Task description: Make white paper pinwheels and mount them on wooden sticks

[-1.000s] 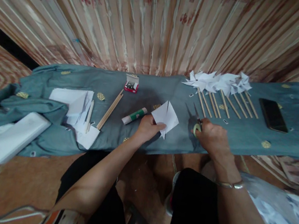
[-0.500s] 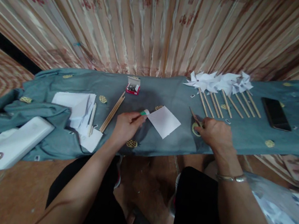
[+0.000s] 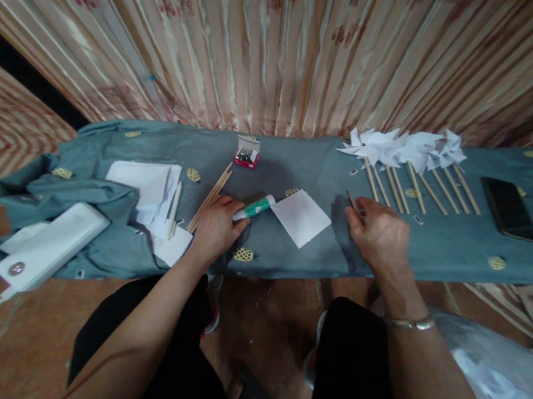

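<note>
My left hand (image 3: 216, 227) has its thumb and forefinger at the near end of a green-and-white glue stick (image 3: 256, 207), which lies slanted on the cloth. The stick's far end meets the left corner of a square white sheet (image 3: 300, 218), turned like a diamond. To the right of the sheet, my right hand (image 3: 382, 235) is closed round a pair of scissors (image 3: 351, 199). Only the pointed blade end shows past the fingers; the handles are hidden under the hand. Beside my left hand lie a few thin wooden sticks (image 3: 211, 197).
White paper pinwheels (image 3: 381, 147) on sticks lie in a row at back right, near a black phone (image 3: 509, 207). A small red box (image 3: 247, 154) of metal pins stands open. Paper pieces (image 3: 142, 183), a white pen-like stick (image 3: 174, 208) and a white power bank (image 3: 54, 247) are left.
My left hand has slid left along the glue stick, uncovering more of it. My right hand has turned over the scissors, hiding their green handles. The view has shifted slightly left.
</note>
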A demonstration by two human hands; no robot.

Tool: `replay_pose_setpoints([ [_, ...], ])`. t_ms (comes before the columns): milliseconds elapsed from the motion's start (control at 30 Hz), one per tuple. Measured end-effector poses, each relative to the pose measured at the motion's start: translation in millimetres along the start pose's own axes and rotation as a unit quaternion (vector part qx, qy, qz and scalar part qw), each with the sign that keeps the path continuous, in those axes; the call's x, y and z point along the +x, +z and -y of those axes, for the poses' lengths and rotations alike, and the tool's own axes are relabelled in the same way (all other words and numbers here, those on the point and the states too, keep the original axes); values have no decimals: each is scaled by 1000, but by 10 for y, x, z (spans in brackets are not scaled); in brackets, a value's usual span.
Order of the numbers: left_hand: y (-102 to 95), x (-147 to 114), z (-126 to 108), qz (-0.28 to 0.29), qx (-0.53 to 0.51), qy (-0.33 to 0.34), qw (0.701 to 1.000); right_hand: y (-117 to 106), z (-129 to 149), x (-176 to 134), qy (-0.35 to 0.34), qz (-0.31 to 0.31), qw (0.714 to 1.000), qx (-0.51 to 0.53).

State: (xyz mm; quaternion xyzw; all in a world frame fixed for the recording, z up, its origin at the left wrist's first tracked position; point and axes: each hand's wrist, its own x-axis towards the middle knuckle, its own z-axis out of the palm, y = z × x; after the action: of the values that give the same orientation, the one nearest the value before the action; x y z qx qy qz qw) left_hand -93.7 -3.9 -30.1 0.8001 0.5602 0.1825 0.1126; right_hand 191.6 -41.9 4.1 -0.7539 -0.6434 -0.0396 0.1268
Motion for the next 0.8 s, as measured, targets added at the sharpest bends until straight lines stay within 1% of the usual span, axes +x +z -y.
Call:
replay_pose_setpoints([
  [67,-11,7,9,-28,-53,-19,998,18,116,-38,-19,-13,996,81],
  [100,-16,10,0,-48,-95,-31,994,35,187,-66,-25,-11,990,141],
  [133,-19,12,-20,-70,-147,-42,986,57,265,-99,-25,-4,977,211],
  [167,-17,10,-53,-86,-205,-52,974,85,348,-133,-19,20,958,285],
  [200,-9,5,-97,-97,-267,-62,957,117,431,-167,-4,40,929,367],
  [233,5,-3,-152,-99,-328,-70,937,149,512,-197,15,66,888,454],
  [300,49,-30,-279,-63,-436,-73,895,208,649,-243,61,117,788,601],
  [333,77,-45,-343,-30,-467,-67,881,228,700,-257,79,145,747,644],
  [367,105,-59,-403,-5,-484,-60,873,242,738,-266,96,162,713,675],
  [400,132,-71,-456,14,-498,-50,866,248,763,-270,112,170,684,700],
  [433,156,-79,-500,32,-509,-44,859,249,776,-270,125,172,663,718],
  [467,176,-81,-534,42,-517,-39,854,246,779,-268,136,169,647,731],
  [533,207,-72,-573,59,-526,-38,848,231,760,-254,152,164,624,748],
  [600,229,-51,-576,71,-525,-42,847,215,716,-224,171,167,605,759],
  [667,238,-23,-543,74,-514,-45,853,203,651,-176,199,162,585,769],
  [733,228,6,-476,61,-482,-46,873,205,571,-112,229,146,570,775],
  [800,196,39,-384,42,-400,-47,914,226,485,-42,254,129,568,772],
])
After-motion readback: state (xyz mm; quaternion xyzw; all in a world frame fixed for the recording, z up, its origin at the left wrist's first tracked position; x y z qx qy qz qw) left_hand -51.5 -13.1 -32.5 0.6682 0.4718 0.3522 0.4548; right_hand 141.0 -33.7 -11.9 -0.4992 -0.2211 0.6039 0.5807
